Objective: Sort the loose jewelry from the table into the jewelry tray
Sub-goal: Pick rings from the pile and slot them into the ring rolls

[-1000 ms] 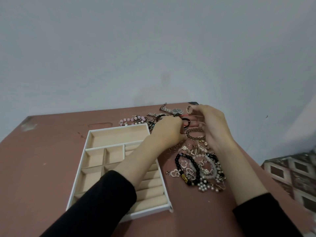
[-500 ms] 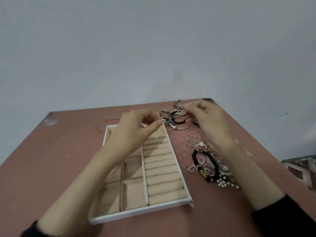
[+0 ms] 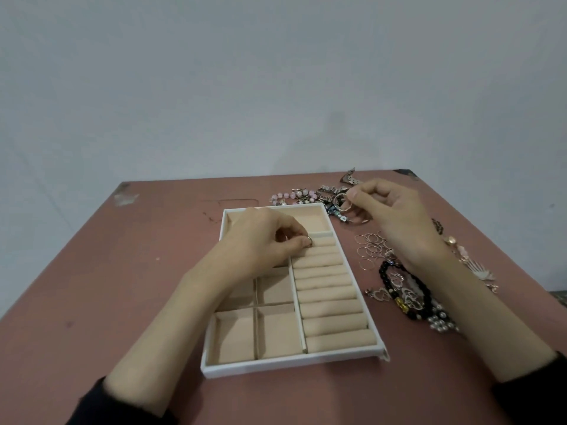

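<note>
A white jewelry tray [image 3: 291, 365] with beige compartments and a column of ring rolls lies in the middle of the pinkish table. My left hand [image 3: 264, 240] hovers over the tray's upper part and pinches a small ring [image 3: 308, 240] against the topmost ring roll. My right hand [image 3: 389, 213] is over the loose jewelry to the right of the tray, fingers closed on a silver ring [image 3: 340, 200]. Thin hoop rings [image 3: 371, 248], a black bead bracelet [image 3: 389, 286] and heart charms [image 3: 382, 294] lie on the table under my right forearm.
A pink bead bracelet [image 3: 291, 196] and metal watch links [image 3: 348, 176] lie beyond the tray's far right corner. Pearl beads [image 3: 441, 322] and rose-gold pieces [image 3: 472, 259] sit at the right. The table [image 3: 122, 286] ends at a grey wall behind.
My left hand has moved from the jewelry pile down over the tray, bringing a small ring to the top ring roll. My right hand stays over the pile, holding another ring.
</note>
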